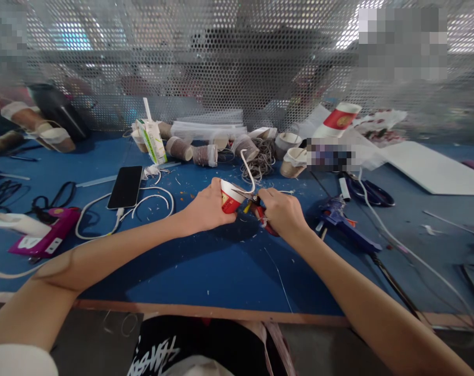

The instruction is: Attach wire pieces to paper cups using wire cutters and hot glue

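Note:
My left hand (206,208) is closed round a small red and white paper cup (229,197), held on its side over the blue table (205,271). My right hand (281,210) grips red-handled scissors (256,204) whose blades are at the cup's rim. A thin white strip (248,168) curls up from the rim where the blades meet it. Small white scraps lie on the table around both hands.
A black phone (125,186) on a white cable lies to the left, near a pink glue gun (45,235). A blue glue gun (341,222) and dark scissors (368,190) lie right. Several string-wrapped cups (205,154), a carton (153,138) and a mesh screen (237,62) stand behind.

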Demonstrator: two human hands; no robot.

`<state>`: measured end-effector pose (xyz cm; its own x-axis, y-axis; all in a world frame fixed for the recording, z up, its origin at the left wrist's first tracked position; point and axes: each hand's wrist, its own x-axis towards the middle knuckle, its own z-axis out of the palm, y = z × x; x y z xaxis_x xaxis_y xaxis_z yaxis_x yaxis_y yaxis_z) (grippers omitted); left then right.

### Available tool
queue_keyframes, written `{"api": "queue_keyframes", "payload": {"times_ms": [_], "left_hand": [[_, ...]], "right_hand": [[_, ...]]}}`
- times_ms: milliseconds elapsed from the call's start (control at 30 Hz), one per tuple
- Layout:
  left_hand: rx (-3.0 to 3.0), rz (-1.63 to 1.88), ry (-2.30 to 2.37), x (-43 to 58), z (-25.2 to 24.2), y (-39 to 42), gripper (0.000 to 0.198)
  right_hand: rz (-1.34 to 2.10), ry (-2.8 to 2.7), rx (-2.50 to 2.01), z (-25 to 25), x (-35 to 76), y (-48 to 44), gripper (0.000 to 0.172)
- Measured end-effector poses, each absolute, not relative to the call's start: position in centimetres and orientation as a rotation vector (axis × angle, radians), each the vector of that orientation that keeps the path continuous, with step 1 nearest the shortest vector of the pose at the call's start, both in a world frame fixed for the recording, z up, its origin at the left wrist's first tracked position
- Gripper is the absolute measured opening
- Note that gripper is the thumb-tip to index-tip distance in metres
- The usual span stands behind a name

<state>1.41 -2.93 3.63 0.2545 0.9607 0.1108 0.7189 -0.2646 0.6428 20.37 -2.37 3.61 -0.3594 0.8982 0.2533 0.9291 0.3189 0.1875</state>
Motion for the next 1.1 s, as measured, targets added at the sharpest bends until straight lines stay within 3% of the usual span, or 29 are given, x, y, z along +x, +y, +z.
{"api": "queue_keyframes", "payload": {"times_ms": [700,1100], "left_hand": [[2.198,0.526,1.701,1.9,4.1,-4.2,0.046],[2.23,0.619,1.666,1.8,3.0,-3.8,0.046]], "right_hand": [[-0.553,-2.489,-1.749,3.1,19.7,-2.6,0.023],[-0.506,-2.494,-1.747,3.6,19.5,-3.0,0.026]]}}
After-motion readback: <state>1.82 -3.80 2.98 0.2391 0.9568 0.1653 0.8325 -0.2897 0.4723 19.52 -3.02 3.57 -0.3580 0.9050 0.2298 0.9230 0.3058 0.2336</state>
